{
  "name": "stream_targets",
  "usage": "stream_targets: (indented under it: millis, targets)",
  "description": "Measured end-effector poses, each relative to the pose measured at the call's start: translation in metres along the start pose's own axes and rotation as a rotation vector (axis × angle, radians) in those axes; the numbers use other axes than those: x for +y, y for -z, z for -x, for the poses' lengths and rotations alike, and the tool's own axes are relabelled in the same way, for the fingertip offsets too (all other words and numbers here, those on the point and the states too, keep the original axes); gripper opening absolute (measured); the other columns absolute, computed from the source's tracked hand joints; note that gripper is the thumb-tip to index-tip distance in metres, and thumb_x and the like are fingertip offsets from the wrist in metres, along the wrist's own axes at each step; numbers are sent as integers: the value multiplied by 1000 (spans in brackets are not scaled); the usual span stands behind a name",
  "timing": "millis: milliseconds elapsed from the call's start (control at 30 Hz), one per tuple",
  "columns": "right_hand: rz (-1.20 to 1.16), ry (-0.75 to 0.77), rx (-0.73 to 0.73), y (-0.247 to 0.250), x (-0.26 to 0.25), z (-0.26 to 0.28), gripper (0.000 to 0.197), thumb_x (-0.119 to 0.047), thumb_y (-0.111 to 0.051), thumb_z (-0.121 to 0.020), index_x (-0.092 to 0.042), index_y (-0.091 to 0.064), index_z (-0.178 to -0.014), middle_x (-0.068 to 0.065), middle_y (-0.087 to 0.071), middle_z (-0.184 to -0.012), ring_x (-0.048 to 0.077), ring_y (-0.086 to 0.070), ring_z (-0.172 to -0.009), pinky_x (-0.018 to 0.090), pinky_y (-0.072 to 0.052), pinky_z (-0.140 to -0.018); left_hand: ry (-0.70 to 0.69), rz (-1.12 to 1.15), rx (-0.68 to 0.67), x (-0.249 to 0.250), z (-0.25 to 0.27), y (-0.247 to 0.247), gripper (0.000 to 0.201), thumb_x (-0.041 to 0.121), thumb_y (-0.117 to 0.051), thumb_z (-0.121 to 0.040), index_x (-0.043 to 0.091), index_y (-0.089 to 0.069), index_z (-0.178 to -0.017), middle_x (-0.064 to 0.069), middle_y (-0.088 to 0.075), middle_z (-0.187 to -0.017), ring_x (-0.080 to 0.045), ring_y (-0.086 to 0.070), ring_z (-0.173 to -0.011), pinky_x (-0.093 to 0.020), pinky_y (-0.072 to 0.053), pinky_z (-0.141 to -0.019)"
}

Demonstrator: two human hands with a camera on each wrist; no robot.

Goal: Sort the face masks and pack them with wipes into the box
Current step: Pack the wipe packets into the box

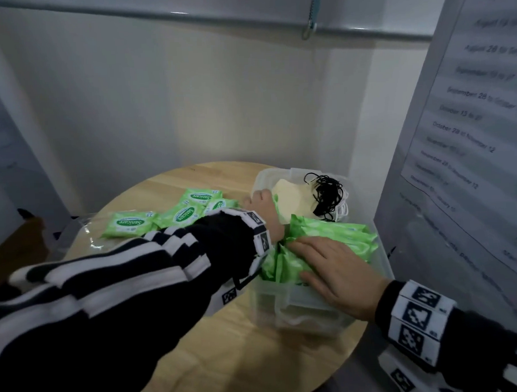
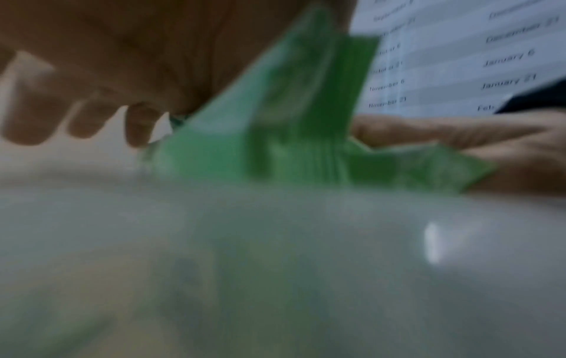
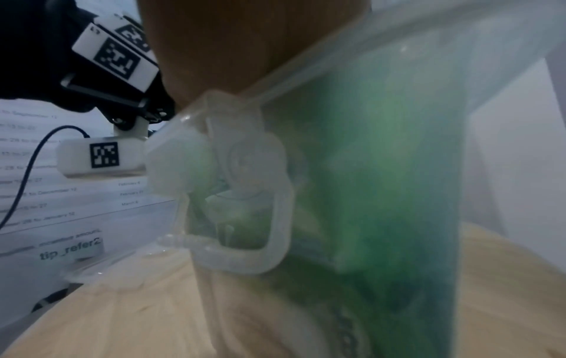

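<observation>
Green, crinkly wipe packs [image 1: 333, 240] stand on edge in the near end of the clear plastic box [image 1: 288, 301]; I judge them light, soft and slippery, best pinched across the flat faces. Right hand [image 1: 334, 269] lies flat with straight fingers pressing their tops. Left hand [image 1: 262, 203] holds one pack beside the pale masks [image 1: 290, 200]. More packs [image 1: 131, 223] wait on the wooden worktop [image 1: 252, 359].

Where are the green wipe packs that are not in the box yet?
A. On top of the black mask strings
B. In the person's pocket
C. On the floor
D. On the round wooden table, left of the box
D: in the head view the loose green wipe packs lie on the wooden table, left of the clear box.
</observation>
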State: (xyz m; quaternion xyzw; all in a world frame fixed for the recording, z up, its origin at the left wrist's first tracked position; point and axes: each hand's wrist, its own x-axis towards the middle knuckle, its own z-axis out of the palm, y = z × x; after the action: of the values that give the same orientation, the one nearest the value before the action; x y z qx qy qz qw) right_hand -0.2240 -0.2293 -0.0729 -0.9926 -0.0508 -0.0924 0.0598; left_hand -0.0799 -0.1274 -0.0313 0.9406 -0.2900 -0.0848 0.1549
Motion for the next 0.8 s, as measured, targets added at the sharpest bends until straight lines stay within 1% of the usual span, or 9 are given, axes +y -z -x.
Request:
stream_targets:
  millis: [133,233,267,333,400,500,567,633,800]
  targets:
    - [-144,79,-85,2,-4,-13,69,-60,-21,-94,-12,-45,-138,7,-54,-134,22,-50,-123,36,-39,-102,-91,-42,39,2,-3,8,32,17,-49,-95,1,-41,-120,-17,-49,-124,-31,-47,-116,-45,-39,-98]
    - [-129,63,-84,2,-11,-23,63,-55,-32,-88,-12,-52,-128,8,-60,-120,22,-49,-115,37,-40,-99,-121,-173,65,5,-7,11,18,17,-41,-100,4,-46,-110,-11,-51,-119,-28,-45,-116,-36,-40,-89]
    - [-113,74,-59,2,-12,-24,52,-46,-34,-86,-12,-57,-119,7,-62,-110,20,-48,-108,38,-43,-94,-131,-197,51,4,-10,11,12,16,-40,-100,9,-48,-96,-6,-52,-107,-24,-48,-107,-28,-43,-78]
    - [-111,101,-46,4,-12,-24,40,-37,-36,-83,-13,-61,-103,4,-63,-97,18,-47,-100,37,-44,-89,-148,-221,-30,5,-16,18,22,16,-41,-99,17,-41,-77,3,-41,-78,-17,-47,-84,-19,-31,-57]
    - [-145,118,-80,5,-8,-22,41,-38,-33,-86,-14,-61,-104,2,-62,-99,18,-48,-103,37,-41,-92,-170,-240,-115,4,-21,23,18,21,-45,-98,18,-44,-81,4,-33,-68,-16,-44,-84,-27,-37,-67]
    - [-169,132,-75,0,-5,-16,45,-45,-30,-93,-17,-60,-113,-1,-61,-108,17,-47,-115,34,-36,-100,-214,-308,-242,3,-22,24,24,33,-43,-99,15,-58,-94,-1,-53,-84,-20,-51,-93,-38,-42,-90]
    - [-145,138,-61,-5,-5,-11,51,-52,-23,-97,-20,-56,-118,-4,-60,-114,15,-45,-122,34,-33,-104,-256,-329,-314,0,-21,24,35,39,-45,-97,11,-62,-109,-6,-61,-106,-22,-54,-95,-29,-43,-77]
    - [-149,132,-59,-8,-4,-9,56,-54,-15,-97,-22,-54,-121,-6,-59,-118,13,-43,-126,34,-32,-106,-282,-284,-339,-3,-19,27,37,43,-57,-90,15,-63,-114,-4,-63,-110,-20,-56,-92,-27,-41,-68]
    - [-218,93,-73,-5,2,-10,63,-54,-9,-97,-21,-53,-127,-4,-59,-123,12,-44,-124,29,-29,-107,-365,-147,-252,-4,-26,42,23,22,-65,-87,8,-71,-104,-5,-70,-105,-20,-63,-98,-26,-45,-77]
